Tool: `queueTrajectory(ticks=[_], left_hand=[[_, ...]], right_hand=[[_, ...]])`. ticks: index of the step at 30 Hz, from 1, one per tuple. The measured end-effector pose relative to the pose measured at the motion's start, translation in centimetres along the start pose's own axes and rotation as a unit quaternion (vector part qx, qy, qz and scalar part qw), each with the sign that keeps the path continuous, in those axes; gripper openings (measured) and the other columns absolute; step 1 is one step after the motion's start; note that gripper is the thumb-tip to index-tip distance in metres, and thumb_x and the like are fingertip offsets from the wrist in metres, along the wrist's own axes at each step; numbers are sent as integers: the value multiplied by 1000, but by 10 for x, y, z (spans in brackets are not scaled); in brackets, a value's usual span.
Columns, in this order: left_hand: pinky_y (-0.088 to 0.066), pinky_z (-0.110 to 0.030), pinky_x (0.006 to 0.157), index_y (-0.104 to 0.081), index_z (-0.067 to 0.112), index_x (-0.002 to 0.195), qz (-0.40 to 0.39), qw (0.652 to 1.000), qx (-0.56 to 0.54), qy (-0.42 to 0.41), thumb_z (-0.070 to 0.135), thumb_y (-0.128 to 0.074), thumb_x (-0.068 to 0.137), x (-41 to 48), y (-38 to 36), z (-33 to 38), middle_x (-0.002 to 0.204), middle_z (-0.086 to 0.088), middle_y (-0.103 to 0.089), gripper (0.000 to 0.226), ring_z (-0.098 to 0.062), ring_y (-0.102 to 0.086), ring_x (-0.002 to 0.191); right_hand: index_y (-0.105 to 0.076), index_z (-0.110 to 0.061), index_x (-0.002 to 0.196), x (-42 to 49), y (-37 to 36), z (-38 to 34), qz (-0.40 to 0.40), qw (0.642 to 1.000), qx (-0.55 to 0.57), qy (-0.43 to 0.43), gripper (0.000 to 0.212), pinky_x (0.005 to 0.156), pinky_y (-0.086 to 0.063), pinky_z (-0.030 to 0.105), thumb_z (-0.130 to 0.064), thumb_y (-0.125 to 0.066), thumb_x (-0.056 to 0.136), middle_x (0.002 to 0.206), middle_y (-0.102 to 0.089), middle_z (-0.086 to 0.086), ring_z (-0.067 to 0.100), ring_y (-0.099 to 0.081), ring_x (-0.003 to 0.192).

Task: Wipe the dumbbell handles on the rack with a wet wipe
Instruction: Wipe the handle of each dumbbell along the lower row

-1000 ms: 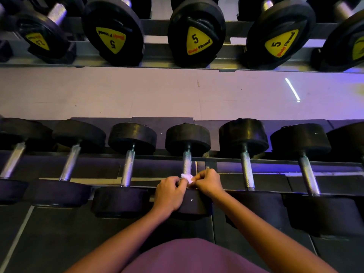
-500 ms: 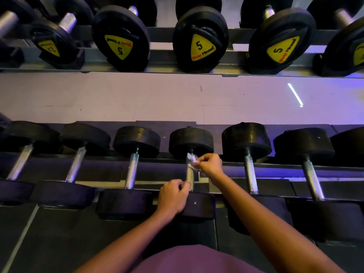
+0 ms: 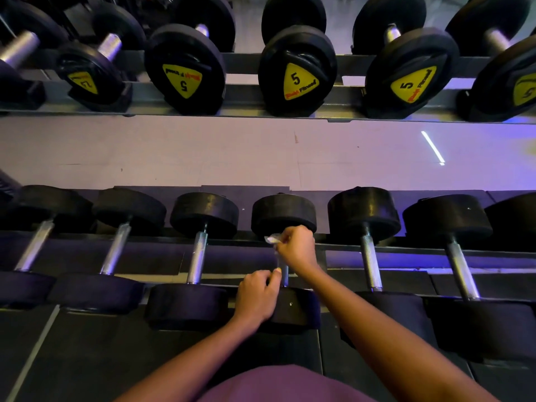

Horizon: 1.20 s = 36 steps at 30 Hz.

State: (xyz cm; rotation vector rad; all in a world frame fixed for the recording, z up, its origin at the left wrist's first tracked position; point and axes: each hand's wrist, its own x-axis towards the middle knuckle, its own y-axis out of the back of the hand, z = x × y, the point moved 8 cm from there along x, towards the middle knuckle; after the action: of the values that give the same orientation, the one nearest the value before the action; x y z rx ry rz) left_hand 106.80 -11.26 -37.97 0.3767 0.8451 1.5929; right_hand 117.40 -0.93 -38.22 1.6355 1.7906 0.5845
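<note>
A row of black dumbbells with steel handles lies across the lower rack (image 3: 237, 242). My right hand (image 3: 297, 249) grips a small white wet wipe (image 3: 273, 238) against the far end of the middle dumbbell's handle (image 3: 283, 275), just under its far head (image 3: 283, 214). My left hand (image 3: 258, 294) holds the near end of that same handle, fingers curled beside it, at the near head (image 3: 295, 310). Most of the handle is hidden by the two hands.
Neighbouring handles stand to the left (image 3: 197, 256) and right (image 3: 369, 264). An upper rack (image 3: 243, 105) carries dumbbells with yellow "5" labels (image 3: 298, 81). A strip of pale floor (image 3: 203, 152) shows between the racks. My purple shirt (image 3: 284, 384) fills the bottom edge.
My right hand has slid the wipe along the handle from its near end up to the far head. My left hand stayed at the near end.
</note>
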Motion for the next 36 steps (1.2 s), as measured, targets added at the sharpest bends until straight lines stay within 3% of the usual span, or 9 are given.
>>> queueTrajectory(ticks=[6,11,16,19,22,26,30,33,36], left_hand=[[-27,-28,56,-55,18,59,25,999,-35,-19,39,-38,101,-2,1,-3,58,4,-54,50,-12,-52,60],[-33,-31,61,-50,20,54,45,997,-66,-23,42,-35,101,-1,1,-7,64,-1,-59,54,-21,-59,70],[-30,-30,60,-50,20,53,42,998,-53,-18,44,-33,100,-1,3,-6,60,3,-54,56,-13,-52,62],[-36,-31,57,-55,16,56,35,998,-58,-10,47,-30,100,-3,2,-5,58,2,-55,60,-11,-54,61],[-37,-23,53,-56,16,59,25,998,-51,-14,49,-27,100,-4,1,-4,59,2,-56,60,-7,-54,60],[-39,-33,61,-59,17,64,20,999,-28,-28,52,-28,99,-4,1,-4,67,0,-61,58,-21,-62,75],[-40,-32,68,-73,13,87,41,998,-23,-40,50,-30,100,-1,1,-4,87,-9,-71,58,-26,-63,88],[-41,-32,69,-73,12,84,46,997,-31,-47,48,-30,100,-1,1,-4,86,-10,-71,58,-26,-64,86],[-42,-34,67,-68,12,71,42,998,-34,-41,49,-30,99,-2,3,-3,75,-6,-68,59,-23,-62,76]], right_hand=[[-71,-15,84,-3,-12,3,-71,996,-51,8,5,78,-58,31,-10,-72,81,87,-68,1,15,-65,85],[-64,-18,63,-34,-18,22,-148,988,-38,-2,21,74,-58,30,-27,-77,77,75,-69,2,11,-66,75],[-70,-13,79,-20,-5,14,-60,998,-9,25,5,77,-58,34,-17,-74,81,85,-68,3,15,-66,80],[-70,-12,89,-6,7,1,-19,999,0,30,8,79,-55,27,-12,-73,82,93,-61,-1,14,-62,88],[-69,-13,88,-5,6,1,-29,999,1,16,6,77,-55,25,-10,-71,84,83,-60,-5,9,-62,82],[-69,-9,82,-24,-1,14,-64,998,5,0,12,72,-56,26,-20,-76,80,80,-67,3,15,-67,79],[-72,-3,75,-41,-9,47,-114,990,47,-66,25,73,-56,32,-21,-86,66,79,-72,7,14,-67,77],[-73,-8,69,-41,-9,54,-105,987,89,-87,21,75,-59,32,-22,-87,64,75,-73,4,15,-69,78],[-70,-13,67,-29,-1,45,-36,989,123,-78,22,66,-58,26,-30,-83,73,71,-71,4,12,-68,71]])
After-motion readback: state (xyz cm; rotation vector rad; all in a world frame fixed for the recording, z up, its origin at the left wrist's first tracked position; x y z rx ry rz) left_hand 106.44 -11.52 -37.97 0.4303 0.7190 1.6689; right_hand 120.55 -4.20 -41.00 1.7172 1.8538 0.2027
